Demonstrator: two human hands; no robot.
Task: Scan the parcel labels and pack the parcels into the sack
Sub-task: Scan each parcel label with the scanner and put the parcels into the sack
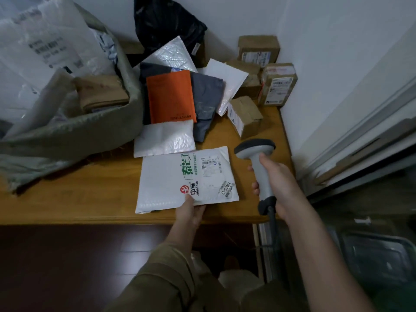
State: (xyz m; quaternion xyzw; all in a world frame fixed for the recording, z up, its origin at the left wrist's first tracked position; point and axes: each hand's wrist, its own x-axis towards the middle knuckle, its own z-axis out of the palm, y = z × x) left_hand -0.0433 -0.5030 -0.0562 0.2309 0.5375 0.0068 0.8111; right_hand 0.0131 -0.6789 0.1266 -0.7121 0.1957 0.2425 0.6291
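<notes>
A white padded parcel [166,185] with green and red print and a shipping label [211,170] lies flat at the front edge of the wooden table [67,199]. My left hand [191,212] pinches its near edge, thumb on top. My right hand [274,179] grips the handle of a grey barcode scanner [256,152], whose head hangs just right of the label. The grey-green sack [74,136] sits open at the left, with white bags and a brown parcel inside.
A pile of mailers fills the table's back: an orange one [171,97], grey ones, white padded ones [164,140] and a black bag [164,25]. Several brown boxes [245,115] stand by the white wall on the right. Dark floor lies below the table.
</notes>
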